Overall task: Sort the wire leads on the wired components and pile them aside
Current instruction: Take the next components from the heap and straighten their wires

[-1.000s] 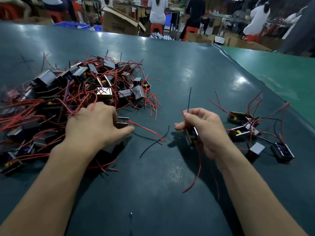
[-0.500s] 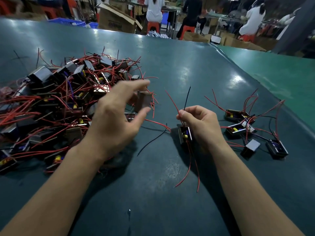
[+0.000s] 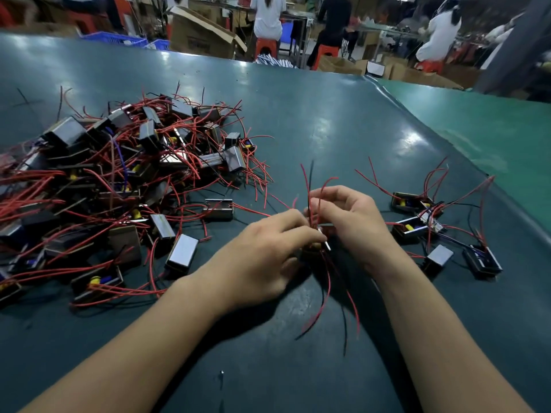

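Note:
A big tangled heap of small black wired components point(image 3: 119, 180) with red leads covers the left of the dark green table point(image 3: 328, 120). A smaller set of several components point(image 3: 441, 234) lies at the right. My two hands meet at the middle. My right hand point(image 3: 354, 222) pinches a bundle of red and black leads point(image 3: 311, 192) that stick upward. My left hand point(image 3: 268, 251) holds a component point(image 3: 320, 242) at its fingertips, mostly hidden between the hands. More leads point(image 3: 325, 296) hang down below them.
A lighter green table point(image 3: 483, 129) adjoins on the right. Beyond the far edge are cardboard boxes point(image 3: 202, 34), blue crates point(image 3: 119, 40), orange stools and people working with their backs turned. Bare table surface lies in front of my hands.
My left hand left the big heap carrying a component and came right to meet the right hand. The right hand now holds more leads upright.

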A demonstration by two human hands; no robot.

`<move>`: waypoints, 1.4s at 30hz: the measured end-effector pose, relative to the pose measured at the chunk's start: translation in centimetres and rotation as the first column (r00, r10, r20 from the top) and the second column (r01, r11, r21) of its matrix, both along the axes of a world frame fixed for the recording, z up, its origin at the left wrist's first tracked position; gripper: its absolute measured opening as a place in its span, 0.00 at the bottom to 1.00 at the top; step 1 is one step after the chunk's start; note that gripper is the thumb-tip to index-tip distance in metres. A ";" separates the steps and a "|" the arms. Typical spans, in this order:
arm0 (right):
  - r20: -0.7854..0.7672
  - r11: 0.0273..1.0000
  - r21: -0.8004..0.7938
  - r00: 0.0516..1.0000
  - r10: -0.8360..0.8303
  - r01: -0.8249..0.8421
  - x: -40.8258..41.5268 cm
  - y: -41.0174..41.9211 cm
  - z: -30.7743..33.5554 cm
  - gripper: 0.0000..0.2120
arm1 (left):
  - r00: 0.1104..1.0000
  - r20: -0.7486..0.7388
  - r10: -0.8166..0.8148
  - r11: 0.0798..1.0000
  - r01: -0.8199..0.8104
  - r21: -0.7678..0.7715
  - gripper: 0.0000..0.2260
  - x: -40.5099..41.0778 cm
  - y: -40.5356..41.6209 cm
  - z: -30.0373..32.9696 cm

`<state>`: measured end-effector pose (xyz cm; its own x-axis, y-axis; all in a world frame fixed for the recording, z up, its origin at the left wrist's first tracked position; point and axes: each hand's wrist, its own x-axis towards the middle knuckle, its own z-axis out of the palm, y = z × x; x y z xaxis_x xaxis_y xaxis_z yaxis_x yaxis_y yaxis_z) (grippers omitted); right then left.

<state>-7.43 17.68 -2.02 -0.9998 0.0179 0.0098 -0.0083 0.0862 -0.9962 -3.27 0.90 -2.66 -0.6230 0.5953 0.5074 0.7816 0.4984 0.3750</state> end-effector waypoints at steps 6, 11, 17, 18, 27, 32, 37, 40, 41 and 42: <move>-0.013 0.997 0.078 1.000 0.007 -0.006 0.3 -0.2 -0.2 0.08 | 0.979 0.196 0.061 0.940 -0.122 0.317 0.05 0.1 0.0 -0.1; 0.043 0.998 -0.041 0.998 -0.052 0.054 0.1 0.1 0.1 0.11 | 0.917 0.376 0.137 0.836 -0.310 0.453 0.14 -0.6 0.3 -0.6; 0.084 0.982 -0.184 0.996 0.043 -0.027 0.1 0.3 0.4 0.08 | 0.823 0.567 0.032 0.647 -0.449 0.616 0.15 -1.2 0.2 -1.0; 0.088 0.976 -0.217 0.995 0.056 -0.035 0.1 0.3 0.4 0.08 | 0.810 0.586 0.005 0.626 -0.459 0.630 0.12 -1.3 0.2 -0.8; 0.116 0.958 -0.270 0.985 0.131 -0.096 0.1 0.6 0.6 0.08 | 0.803 0.597 -0.001 0.641 -0.457 0.616 0.04 -1.3 0.1 -0.5; 0.105 0.938 -0.336 0.987 0.122 -0.080 0.2 0.8 1.1 0.07 | 0.768 0.620 -0.158 0.636 -0.401 0.659 0.10 -1.5 -0.8 -0.3; 0.108 0.915 -0.404 0.992 0.069 -0.020 -0.1 0.9 1.0 0.07 | 0.639 0.749 -0.175 0.664 -0.485 0.569 0.32 -1.7 -1.0 -0.1; 0.087 0.938 -0.345 0.994 0.064 -0.030 0.0 0.9 0.8 0.06 | 0.589 0.796 -0.141 0.687 -0.521 0.507 0.30 -1.7 -0.9 0.0; 0.077 0.954 -0.297 0.996 0.051 -0.026 0.0 0.9 0.8 0.06 | 0.591 0.801 -0.096 0.708 -0.525 0.472 0.28 -1.7 -1.0 -0.1; 0.067 0.968 -0.251 0.997 0.032 -0.014 0.0 0.9 0.7 0.06 | 0.623 0.782 -0.013 0.735 -0.525 0.430 0.26 -1.7 -1.1 -0.3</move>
<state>-7.47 18.61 -1.28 -0.9980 -0.0120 -0.0616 0.0628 -0.1654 -0.9842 -4.97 -0.23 -2.95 -0.9949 0.1011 -0.0025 0.0079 0.1019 0.9948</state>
